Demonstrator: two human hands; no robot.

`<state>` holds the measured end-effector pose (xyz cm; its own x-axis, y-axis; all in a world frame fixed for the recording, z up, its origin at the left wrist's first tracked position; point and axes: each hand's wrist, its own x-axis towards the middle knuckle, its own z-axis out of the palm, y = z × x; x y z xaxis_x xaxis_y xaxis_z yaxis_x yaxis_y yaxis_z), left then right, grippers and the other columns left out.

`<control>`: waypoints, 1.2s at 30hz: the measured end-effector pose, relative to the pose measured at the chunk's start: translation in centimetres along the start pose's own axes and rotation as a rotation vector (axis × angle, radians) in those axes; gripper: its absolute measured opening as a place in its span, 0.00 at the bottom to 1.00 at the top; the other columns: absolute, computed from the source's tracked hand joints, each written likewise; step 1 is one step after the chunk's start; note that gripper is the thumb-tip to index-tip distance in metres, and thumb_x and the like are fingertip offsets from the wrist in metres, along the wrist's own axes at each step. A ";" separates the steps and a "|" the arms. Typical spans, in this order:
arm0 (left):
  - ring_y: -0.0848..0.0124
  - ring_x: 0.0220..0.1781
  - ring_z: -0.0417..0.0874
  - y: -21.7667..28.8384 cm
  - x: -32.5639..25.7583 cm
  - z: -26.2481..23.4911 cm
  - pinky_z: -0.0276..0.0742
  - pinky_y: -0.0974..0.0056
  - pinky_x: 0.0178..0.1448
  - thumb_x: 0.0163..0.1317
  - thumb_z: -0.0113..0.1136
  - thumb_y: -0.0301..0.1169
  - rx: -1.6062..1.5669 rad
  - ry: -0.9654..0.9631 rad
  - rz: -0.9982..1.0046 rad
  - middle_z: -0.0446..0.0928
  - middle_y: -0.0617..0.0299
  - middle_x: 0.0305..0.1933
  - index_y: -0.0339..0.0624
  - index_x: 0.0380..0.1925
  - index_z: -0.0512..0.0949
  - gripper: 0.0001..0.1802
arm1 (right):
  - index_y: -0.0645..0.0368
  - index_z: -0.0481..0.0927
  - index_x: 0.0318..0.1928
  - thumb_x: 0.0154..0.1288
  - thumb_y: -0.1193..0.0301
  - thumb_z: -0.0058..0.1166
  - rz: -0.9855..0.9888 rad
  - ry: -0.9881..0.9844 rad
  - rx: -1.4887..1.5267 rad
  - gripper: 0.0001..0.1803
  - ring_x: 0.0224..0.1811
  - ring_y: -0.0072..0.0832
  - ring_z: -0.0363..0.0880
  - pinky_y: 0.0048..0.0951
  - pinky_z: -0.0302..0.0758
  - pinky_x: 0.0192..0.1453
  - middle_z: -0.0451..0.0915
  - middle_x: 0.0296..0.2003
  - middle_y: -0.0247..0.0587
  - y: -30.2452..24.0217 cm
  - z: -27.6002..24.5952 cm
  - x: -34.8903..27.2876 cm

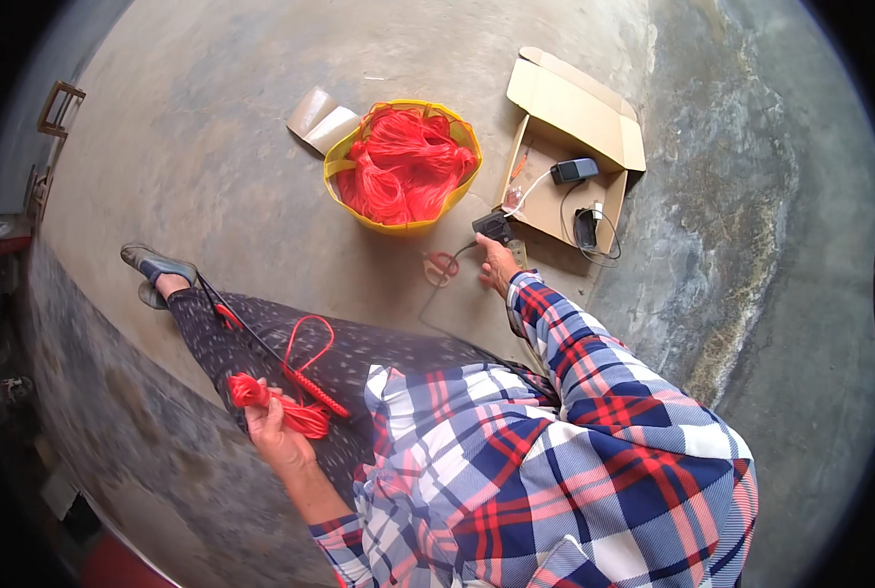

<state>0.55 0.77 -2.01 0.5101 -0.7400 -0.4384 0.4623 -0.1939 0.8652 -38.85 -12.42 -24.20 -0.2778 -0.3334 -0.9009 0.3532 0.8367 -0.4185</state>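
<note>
The left hand (278, 431) is closed around a bunch of red cord (290, 412) over the person's lap; a loop of the same cord runs up across the patterned trouser leg (261, 338) toward the shoe (153, 267). The right hand (497, 265) reaches out to the floor (212, 118), fingers curled around a small black device (493, 227) with a thin cable trailing back from it; how tightly it grips I cannot tell. Red-handled scissors (442, 265) lie on the floor just left of that hand.

A yellow basket (344, 162) stands beyond, heaped with loose red cord. A cardboard scrap (320, 120) lies at its far left side. To the basket's right, an open cardboard box (579, 103) holds two dark gadgets (575, 171) and white and black cables.
</note>
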 end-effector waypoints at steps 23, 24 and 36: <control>0.71 0.35 0.77 -2.1 0.0 0.0 0.74 0.67 0.45 0.59 0.57 0.22 -0.037 -0.004 -0.118 0.76 0.59 0.39 0.36 0.53 0.72 0.20 | 0.72 0.67 0.54 0.57 0.61 0.65 0.016 0.630 0.481 0.34 0.38 0.42 0.83 0.46 0.84 0.37 0.79 0.44 0.56 0.6 6.2 9.9; 0.71 0.35 0.77 -2.1 -0.1 -0.5 0.74 0.67 0.45 0.59 0.57 0.22 -0.035 0.018 -0.105 0.76 0.59 0.39 0.36 0.53 0.72 0.20 | 0.68 0.59 0.61 0.50 0.55 0.68 0.087 0.557 0.479 0.46 0.48 0.43 0.77 0.47 0.76 0.48 0.73 0.52 0.57 0.2 7.1 7.8; 0.71 0.35 0.77 -2.3 0.2 -0.3 0.75 0.67 0.43 0.58 0.60 0.23 -0.050 -0.015 -0.109 0.76 0.59 0.38 0.36 0.54 0.72 0.21 | 0.70 0.51 0.67 0.42 0.54 0.73 0.103 0.667 0.291 0.59 0.55 0.44 0.75 0.42 0.70 0.59 0.71 0.56 0.59 -0.8 6.1 6.1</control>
<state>-0.17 1.26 -4.19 0.4439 -0.7258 -0.5255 0.5507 -0.2416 0.7990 -35.33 -17.78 -30.04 -0.6825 0.1535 -0.7146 0.6036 0.6697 -0.4327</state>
